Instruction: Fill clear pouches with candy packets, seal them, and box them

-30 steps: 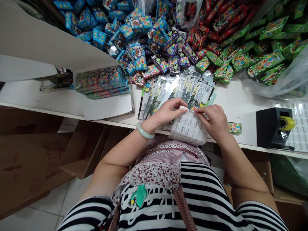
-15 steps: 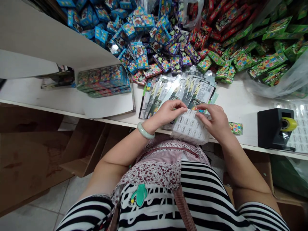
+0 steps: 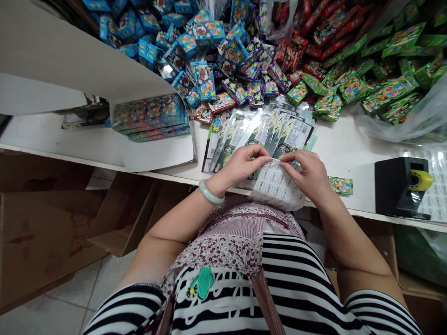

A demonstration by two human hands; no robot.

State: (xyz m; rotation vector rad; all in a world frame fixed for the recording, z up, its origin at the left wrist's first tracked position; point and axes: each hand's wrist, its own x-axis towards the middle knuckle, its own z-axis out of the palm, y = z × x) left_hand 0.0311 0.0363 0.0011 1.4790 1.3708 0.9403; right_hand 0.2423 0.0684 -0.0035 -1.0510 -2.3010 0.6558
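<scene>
A white sheet of round printed stickers (image 3: 275, 186) hangs over the table's front edge. My left hand (image 3: 248, 163) pinches its top left corner between thumb and fingers. At the top edge, close beside it, my right hand (image 3: 305, 170) has thumb and forefinger pressed together on the sheet; whether a sticker is between them is too small to make out. Behind both hands lies a fan of printed plastic bags (image 3: 260, 130), partly covered by my fingers. A small green card-like packet (image 3: 341, 185) rests to the right of my right wrist.
Blue boxes (image 3: 202, 79), purple boxes (image 3: 254, 90), red boxes (image 3: 335, 28) and green boxes (image 3: 352, 86) are heaped at the back. Stacked boxes (image 3: 153, 116) stand in an open carton at left. A black tape dispenser (image 3: 394, 186) sits at right. Cardboard boxes (image 3: 49, 232) are below the table.
My right hand has shifted slightly left along the sheet's top edge, its fingertips now nearer my left hand. The left hand keeps its pinch on the corner.
</scene>
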